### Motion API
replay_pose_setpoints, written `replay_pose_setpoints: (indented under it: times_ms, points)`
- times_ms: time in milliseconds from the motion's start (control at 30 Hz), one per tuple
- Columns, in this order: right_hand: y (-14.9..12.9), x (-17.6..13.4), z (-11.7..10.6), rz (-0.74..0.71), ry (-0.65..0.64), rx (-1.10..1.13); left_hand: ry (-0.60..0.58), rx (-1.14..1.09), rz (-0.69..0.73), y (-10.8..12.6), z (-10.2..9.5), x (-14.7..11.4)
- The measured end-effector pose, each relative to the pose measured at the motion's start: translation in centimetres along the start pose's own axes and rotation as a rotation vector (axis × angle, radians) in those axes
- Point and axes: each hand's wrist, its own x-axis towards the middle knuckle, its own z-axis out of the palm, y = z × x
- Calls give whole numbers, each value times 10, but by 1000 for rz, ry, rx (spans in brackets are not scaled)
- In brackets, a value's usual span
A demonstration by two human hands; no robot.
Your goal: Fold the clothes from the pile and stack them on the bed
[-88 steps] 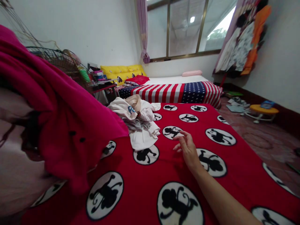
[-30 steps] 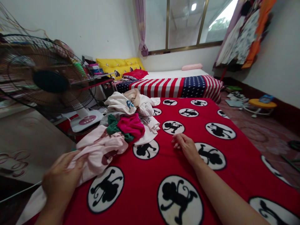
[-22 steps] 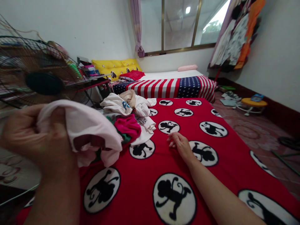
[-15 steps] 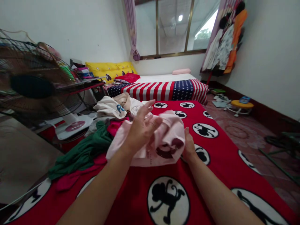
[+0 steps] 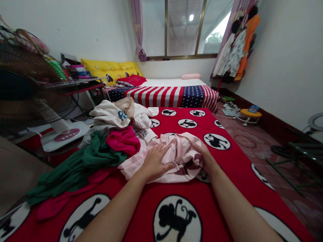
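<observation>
Both hands have come down since half a second ago, pressing the pale pink garment (image 5: 176, 158) flat onto the red monkey-print blanket (image 5: 234, 161). Left hand (image 5: 155, 161) lies on it with fingers spread; right hand (image 5: 203, 156) grips its right edge, fingers curled into the cloth. Blue lettering on the cream shirt (image 5: 111, 114) is partly hidden and unreadable. Green (image 5: 83, 161) and magenta (image 5: 123, 141) clothes lie left; a fan (image 5: 32, 94) stands far left.
</observation>
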Motion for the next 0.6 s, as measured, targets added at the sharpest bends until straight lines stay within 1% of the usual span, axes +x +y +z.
replay_pose_setpoints:
  times_ms: [100, 133, 167, 300, 367, 433, 467, 533, 567, 600]
  points:
    - [-20, -5, -6, 54, -310, -107, 31, -2, 11, -1, -1, 1]
    - [-26, -6, -9, 64, -377, -165, 36, 5, 18, -2, 0, 2]
    - [-31, -8, -11, 74, -414, -221, 40, 14, 24, -3, 0, 3]
    - [-42, -12, -14, 153, -445, -309, 42, 8, 33, -5, 1, 6]
    - [-46, -12, -15, 174, -447, -341, 30, -80, 49, -8, -5, 9]
    - [-55, -12, -19, 141, -433, -403, -17, -279, 20, -13, -19, 11]
    - [-61, -13, -22, 122, -418, -434, -54, -414, -29, -16, -29, 10]
    - [-77, -18, -29, 114, -384, -477, -152, -713, -186, -19, -52, 4]
    - [-86, -22, -32, 129, -364, -476, -170, -853, -274, -20, -64, -1]
    - [-94, -26, -35, 156, -345, -457, -105, -986, -349, -19, -74, -6]
